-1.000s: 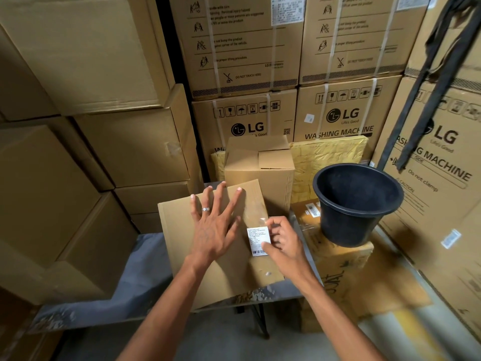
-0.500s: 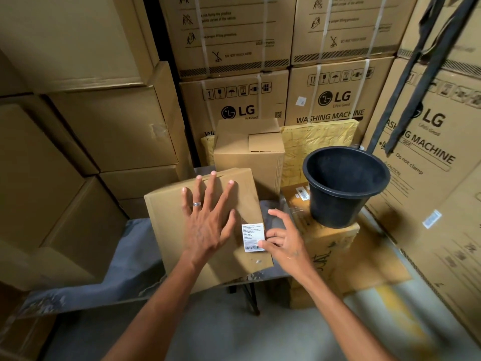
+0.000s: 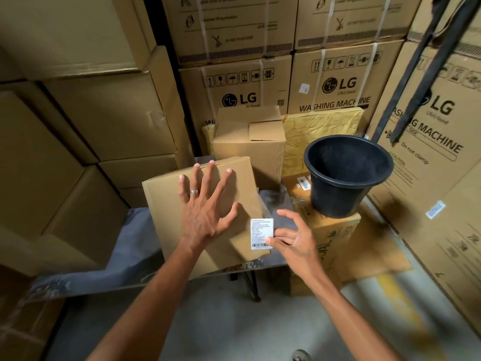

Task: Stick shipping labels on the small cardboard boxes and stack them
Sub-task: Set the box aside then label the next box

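A small cardboard box point(image 3: 166, 204) lies on a grey table point(image 3: 135, 246). My left hand point(image 3: 208, 207) presses flat on its top with fingers spread, a ring on one finger. A white shipping label point(image 3: 261, 233) with a barcode sits on the box's near right corner. My right hand point(image 3: 292, 237) is at the label's right edge, fingers loosely spread, thumb and a fingertip touching it. A second small cardboard box point(image 3: 250, 144) stands behind, its top flap closed.
A black bucket point(image 3: 343, 173) stands on a printed carton point(image 3: 330, 230) to the right. Large LG washing machine cartons point(image 3: 335, 84) wall in the back and right; plain cartons point(image 3: 104, 121) stack on the left. A yellow padded sheet point(image 3: 322, 126) leans behind. Black straps point(image 3: 426, 63) hang at upper right.
My right hand went from pinching the label to opening its fingers and sliding to the label's right edge. The label now lies on the box. My left hand stays flat.
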`<action>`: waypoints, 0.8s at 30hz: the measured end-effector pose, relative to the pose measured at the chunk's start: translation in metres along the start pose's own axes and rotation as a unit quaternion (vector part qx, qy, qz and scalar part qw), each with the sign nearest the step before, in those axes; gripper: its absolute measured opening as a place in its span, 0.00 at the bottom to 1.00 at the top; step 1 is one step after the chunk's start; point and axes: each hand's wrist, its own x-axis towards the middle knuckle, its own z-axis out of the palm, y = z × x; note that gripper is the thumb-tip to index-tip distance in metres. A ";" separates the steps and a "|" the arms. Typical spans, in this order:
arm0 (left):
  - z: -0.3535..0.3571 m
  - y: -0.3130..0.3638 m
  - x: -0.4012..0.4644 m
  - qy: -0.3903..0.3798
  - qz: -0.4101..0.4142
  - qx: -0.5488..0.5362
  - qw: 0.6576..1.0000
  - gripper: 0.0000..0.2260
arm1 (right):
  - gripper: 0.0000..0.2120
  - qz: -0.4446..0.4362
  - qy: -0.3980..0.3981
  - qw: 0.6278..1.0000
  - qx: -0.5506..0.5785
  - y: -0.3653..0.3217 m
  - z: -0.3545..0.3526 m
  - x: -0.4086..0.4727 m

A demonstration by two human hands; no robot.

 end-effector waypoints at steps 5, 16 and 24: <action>0.000 0.005 0.002 0.001 -0.016 -0.003 1.000 0.44 | 0.32 0.017 0.018 0.998 0.055 -0.001 -0.002 -0.009; -0.001 0.000 0.010 0.011 -0.017 -0.012 1.000 0.46 | 0.34 0.014 -0.009 0.999 0.049 -0.001 -0.010 -0.017; -0.003 0.001 0.013 -0.001 -0.020 -0.005 1.000 0.46 | 0.37 0.078 -0.021 0.995 0.058 -0.006 -0.069 -0.011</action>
